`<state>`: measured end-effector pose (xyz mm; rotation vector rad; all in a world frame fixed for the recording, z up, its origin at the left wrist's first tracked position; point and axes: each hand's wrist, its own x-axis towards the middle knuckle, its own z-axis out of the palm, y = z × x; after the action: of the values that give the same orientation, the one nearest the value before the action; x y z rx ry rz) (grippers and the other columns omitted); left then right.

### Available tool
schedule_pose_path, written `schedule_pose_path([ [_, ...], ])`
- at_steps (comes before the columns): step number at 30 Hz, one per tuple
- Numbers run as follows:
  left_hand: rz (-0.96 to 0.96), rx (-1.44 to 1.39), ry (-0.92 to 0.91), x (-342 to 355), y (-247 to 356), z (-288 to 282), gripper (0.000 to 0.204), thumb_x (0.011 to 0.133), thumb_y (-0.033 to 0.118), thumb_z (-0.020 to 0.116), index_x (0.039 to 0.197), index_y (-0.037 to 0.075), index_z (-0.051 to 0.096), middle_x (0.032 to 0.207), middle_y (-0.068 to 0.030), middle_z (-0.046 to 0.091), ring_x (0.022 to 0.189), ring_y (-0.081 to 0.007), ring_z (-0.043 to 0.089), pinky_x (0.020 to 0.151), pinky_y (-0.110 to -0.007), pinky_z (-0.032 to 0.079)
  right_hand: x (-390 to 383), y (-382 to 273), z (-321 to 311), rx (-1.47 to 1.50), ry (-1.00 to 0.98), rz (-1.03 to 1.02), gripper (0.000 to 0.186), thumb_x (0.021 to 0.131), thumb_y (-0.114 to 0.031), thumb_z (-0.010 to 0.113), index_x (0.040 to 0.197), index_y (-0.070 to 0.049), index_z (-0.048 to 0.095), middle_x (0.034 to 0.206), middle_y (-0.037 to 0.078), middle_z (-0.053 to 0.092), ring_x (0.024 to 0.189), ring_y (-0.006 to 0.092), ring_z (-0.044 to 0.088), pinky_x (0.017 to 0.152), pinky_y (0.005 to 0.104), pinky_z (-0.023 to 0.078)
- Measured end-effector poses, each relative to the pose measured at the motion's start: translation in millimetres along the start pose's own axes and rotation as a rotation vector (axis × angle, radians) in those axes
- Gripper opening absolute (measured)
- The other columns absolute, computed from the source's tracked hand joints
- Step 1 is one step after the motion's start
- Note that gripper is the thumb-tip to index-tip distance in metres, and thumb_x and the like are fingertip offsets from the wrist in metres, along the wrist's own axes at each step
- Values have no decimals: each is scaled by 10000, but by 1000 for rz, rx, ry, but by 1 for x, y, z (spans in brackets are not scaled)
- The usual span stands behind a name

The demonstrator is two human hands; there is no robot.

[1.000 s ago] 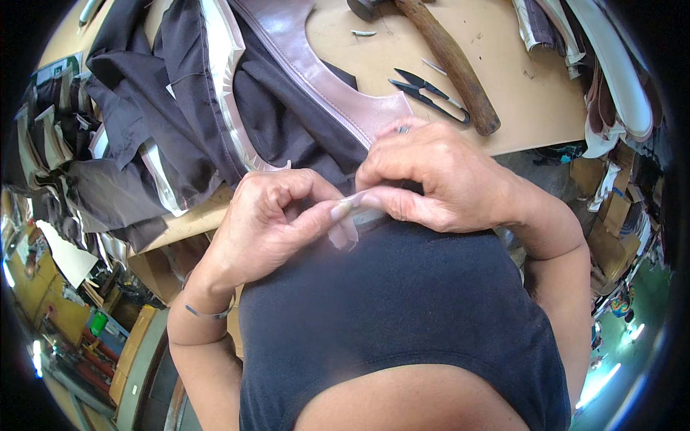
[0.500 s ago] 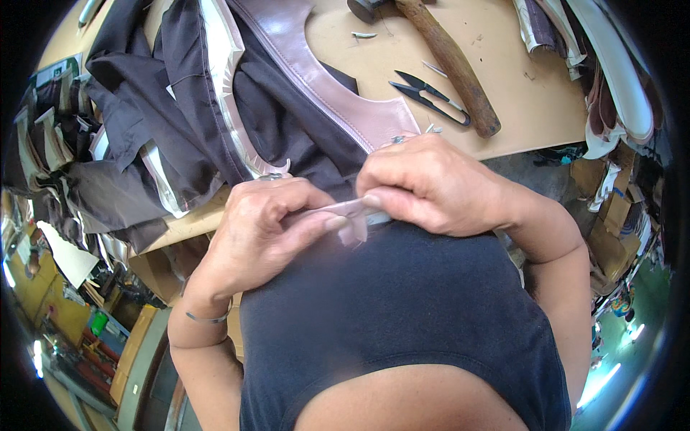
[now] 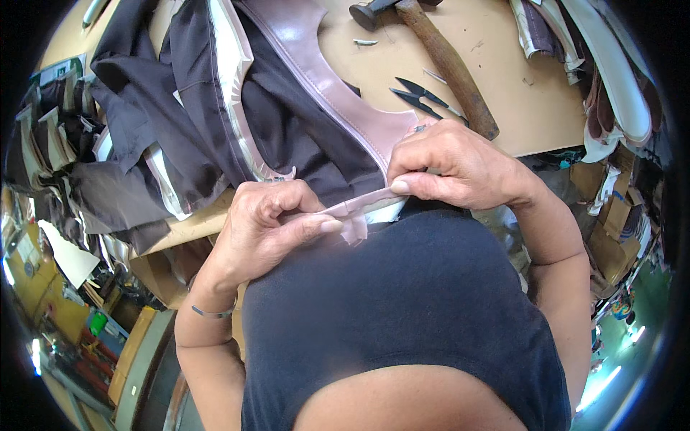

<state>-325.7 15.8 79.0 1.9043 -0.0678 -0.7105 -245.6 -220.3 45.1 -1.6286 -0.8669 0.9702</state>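
Close to my body, my left hand (image 3: 277, 219) and my right hand (image 3: 456, 164) pinch the near edge of a sewn piece with mauve leather (image 3: 338, 93) and dark fabric lining. Between the two thumbs a narrow folded mauve strip (image 3: 366, 200) runs, and a small loose tab hangs from it beside my left thumb. White backing shows just under the strip. Dark lining cloth (image 3: 287, 144) spreads from my hands over the table. A second curved mauve edge with notched white backing (image 3: 236, 86) lies on it, its tip by my left knuckles.
A wooden-handled hammer (image 3: 453, 68) lies on the table (image 3: 535, 93), with black thread snips (image 3: 420, 97) partly behind my right hand. Stacks of cut pieces hang at the right edge (image 3: 611, 72) and the left (image 3: 47, 136). A cardboard box (image 3: 618, 244) stands lower right.
My right hand has slid right and slightly away along the edge, widening the gap between my hands. More of the folded strip shows. The sewn piece has shifted a little right.
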Motion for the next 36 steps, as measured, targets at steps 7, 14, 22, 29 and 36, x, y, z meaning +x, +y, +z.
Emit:
schedule_pose_path([
  [7, 131, 94, -7, 2, 9, -6, 203, 715, 157, 709, 628, 28, 579, 560, -74, 551, 503, -160, 525, 504, -282, 423, 20, -24, 20, 2, -2, -119, 169, 813, -156, 539, 730, -10, 561, 676, 166, 578, 691, 354, 578, 627, 415, 446],
  [14, 256, 895, 418, 45, 25, -40, 244, 800, 329, 605, 923, 124, 653, 1210, -153, 495, 1118, -349, 461, 883, -415, 401, 25, -45, 30, -265, -45, -206, 209, 802, -208, 559, 716, -20, 533, 616, 149, 579, 641, 346, 587, 610, 428, 446],
  [22, 33, 918, 833, 79, -61, -96, 299, 691, 24, 526, 980, 63, 593, 1167, -177, 524, 1062, -306, 539, 939, -365, 404, 9, -64, 27, -312, 82, -509, 111, 765, -158, 559, 708, -73, 516, 583, 72, 546, 601, 238, 572, 601, 344, 395],
  [29, 587, 777, 1507, -60, 64, -153, 310, 682, -175, 418, 919, -79, 593, 947, -162, 618, 900, -204, 603, 845, -316, 475, 56, -41, 35, -878, 443, -852, 174, 657, -184, 575, 772, -55, 557, 623, 12, 444, 596, 149, 494, 631, 304, 429],
  [36, 717, 1059, 1134, 31, 71, -75, 348, 683, -154, 451, 946, -3, 620, 1121, -147, 547, 1108, -226, 501, 924, -316, 434, 108, 82, 6, -1093, 545, -592, 243, 698, -148, 556, 931, -86, 586, 997, 74, 555, 981, 203, 553, 847, 353, 442],
])
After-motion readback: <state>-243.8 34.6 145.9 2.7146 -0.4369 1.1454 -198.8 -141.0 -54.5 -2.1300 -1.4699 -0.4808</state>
